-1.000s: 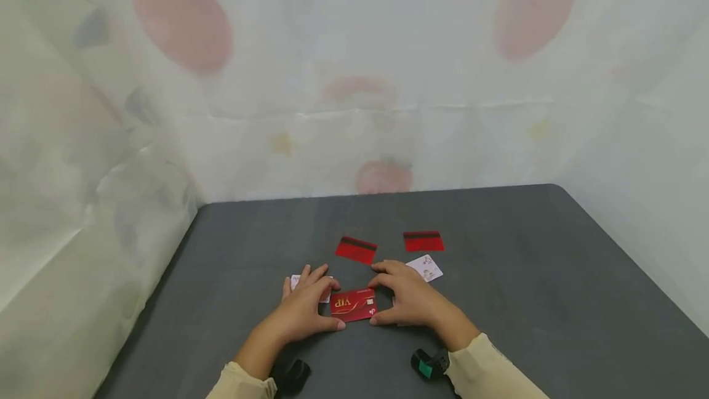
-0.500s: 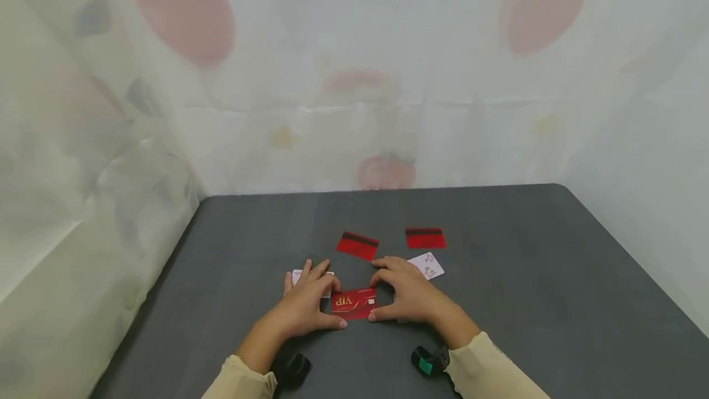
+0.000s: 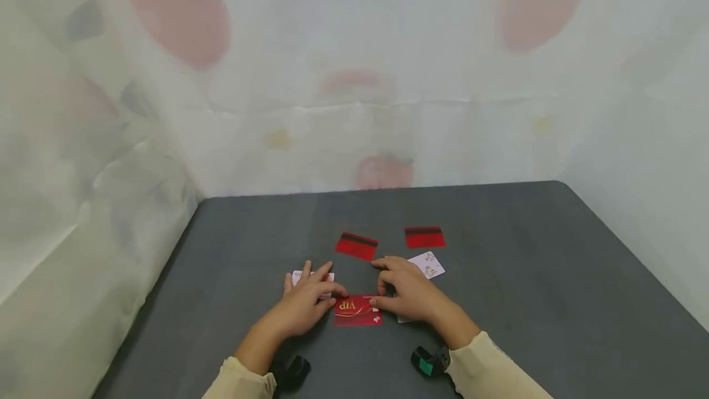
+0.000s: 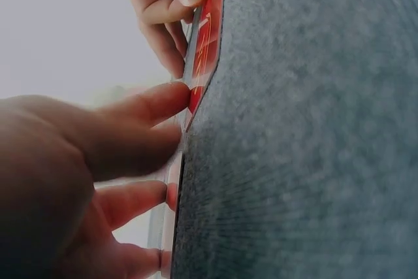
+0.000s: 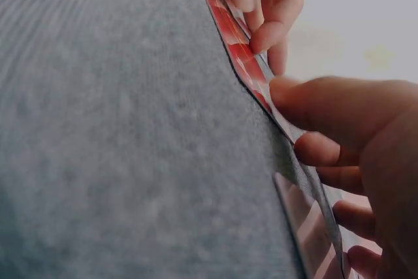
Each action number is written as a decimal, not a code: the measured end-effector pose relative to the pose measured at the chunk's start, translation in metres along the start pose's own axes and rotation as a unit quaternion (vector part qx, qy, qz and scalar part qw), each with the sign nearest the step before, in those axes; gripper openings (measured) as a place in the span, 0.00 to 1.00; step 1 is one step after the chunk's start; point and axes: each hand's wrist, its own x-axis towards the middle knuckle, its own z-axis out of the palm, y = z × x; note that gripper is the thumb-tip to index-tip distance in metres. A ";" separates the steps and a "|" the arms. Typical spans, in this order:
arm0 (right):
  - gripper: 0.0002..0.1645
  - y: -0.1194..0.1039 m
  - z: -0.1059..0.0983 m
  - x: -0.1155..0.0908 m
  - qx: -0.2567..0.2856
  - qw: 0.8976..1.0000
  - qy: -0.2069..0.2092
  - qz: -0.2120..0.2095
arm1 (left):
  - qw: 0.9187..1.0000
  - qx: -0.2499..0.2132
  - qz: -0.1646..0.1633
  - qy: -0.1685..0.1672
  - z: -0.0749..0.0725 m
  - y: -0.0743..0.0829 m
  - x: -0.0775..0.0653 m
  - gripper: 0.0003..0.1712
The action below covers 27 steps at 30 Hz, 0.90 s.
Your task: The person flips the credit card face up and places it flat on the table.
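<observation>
A red VIP card (image 3: 359, 319) lies flat on the dark grey table between both hands. My left hand (image 3: 299, 308) touches its far left corner with the index finger, thumb tip beside it. The other left fingers spread over a white card (image 3: 296, 276), which they partly cover. From the other side my right hand (image 3: 410, 291) rests its thumb on the card's upper right part, hiding some of it. The right index finger reaches toward a red card with a black stripe (image 3: 354, 248). Beneath the right palm, a pale card (image 3: 403, 319) is mostly hidden.
Behind the right hand lies a white patterned card (image 3: 429, 265). Farther back is a second red striped card (image 3: 425, 237). Black wrist straps (image 3: 431, 362) sit close to the sleeves. Printed fabric (image 3: 354, 140) hangs along the table's back and sides.
The VIP card has shifted slightly toward me. Both thumbs have left its near edge and moved up, the left beside its index finger, the right onto the card's upper right part.
</observation>
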 end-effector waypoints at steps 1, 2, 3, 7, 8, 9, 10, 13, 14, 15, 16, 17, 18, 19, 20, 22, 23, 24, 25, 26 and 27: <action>0.17 0.000 0.000 0.000 -0.001 1.000 0.001 0.003 | 1.000 0.003 0.001 0.002 0.000 0.001 0.000 0.12; 0.18 -0.001 0.001 -0.001 -0.001 1.000 0.002 0.007 | 1.000 0.007 -0.001 0.003 0.000 0.001 0.000 0.13; 0.19 -0.001 0.001 -0.001 -0.001 1.000 0.002 0.009 | 1.000 0.012 -0.003 0.005 0.000 0.001 0.001 0.13; 0.20 -0.001 0.001 0.000 0.001 1.000 0.000 0.013 | 1.000 0.023 -0.009 0.011 0.002 0.000 0.001 0.10; 0.20 -0.001 0.001 0.001 0.001 1.000 -0.001 0.014 | 1.000 0.024 -0.011 0.011 0.003 -0.001 0.001 0.10; 0.20 0.000 0.001 0.001 0.000 1.000 -0.002 0.014 | 1.000 0.025 -0.011 0.012 0.004 -0.001 0.001 0.11; 0.20 0.000 0.001 0.001 0.002 1.000 -0.002 0.014 | 1.000 0.025 -0.013 0.011 0.004 -0.001 0.002 0.12; 0.18 0.004 0.000 -0.002 0.019 1.000 0.003 0.020 | 1.000 0.024 -0.012 0.009 0.009 0.001 0.003 0.13; 0.16 0.006 -0.001 -0.004 0.028 0.999 0.007 0.025 | 1.000 0.023 -0.010 0.008 0.010 0.001 0.003 0.13; 0.14 0.007 -0.001 -0.006 0.038 0.999 0.011 0.031 | 1.000 0.024 -0.008 0.007 0.012 0.003 0.004 0.13; 0.13 0.009 -0.002 -0.008 0.047 0.998 0.017 0.039 | 1.000 0.021 -0.006 0.005 0.014 0.004 0.005 0.12; 0.11 0.011 -0.003 -0.010 0.054 0.997 0.024 0.048 | 1.000 0.020 -0.003 0.003 0.015 0.006 0.005 0.12; 0.11 0.013 -0.003 -0.012 0.061 0.996 0.030 0.057 | 1.000 0.017 -0.001 0.000 0.016 0.007 0.006 0.12; 0.11 0.014 -0.004 -0.013 0.064 0.995 0.036 0.065 | 1.000 0.016 0.001 -0.002 0.017 0.009 0.007 0.11; 0.12 0.015 -0.005 -0.014 0.068 0.994 0.040 0.074 | 1.000 0.018 0.002 -0.005 0.018 0.010 0.008 0.11; 0.16 0.017 -0.007 -0.013 0.070 0.992 0.044 0.091 | 1.000 0.021 0.005 -0.008 0.020 0.012 0.010 0.11; 0.19 0.018 -0.008 -0.011 0.072 0.992 0.041 0.098 | 1.000 0.023 0.005 -0.008 0.020 0.013 0.011 0.10; 0.22 0.018 -0.009 -0.009 0.076 0.991 0.038 0.106 | 1.000 0.026 0.005 -0.008 0.021 0.012 0.012 0.10; 0.26 0.019 -0.010 -0.005 0.077 0.990 0.034 0.114 | 1.000 0.027 0.005 -0.007 0.022 0.012 0.013 0.11; 0.29 0.020 -0.011 -0.001 0.078 0.989 0.032 0.123 | 1.000 0.029 0.007 -0.006 0.023 0.012 0.014 0.11; 0.32 0.021 -0.011 0.003 0.075 0.988 0.031 0.130 | 1.000 0.030 0.008 -0.006 0.024 0.011 0.015 0.11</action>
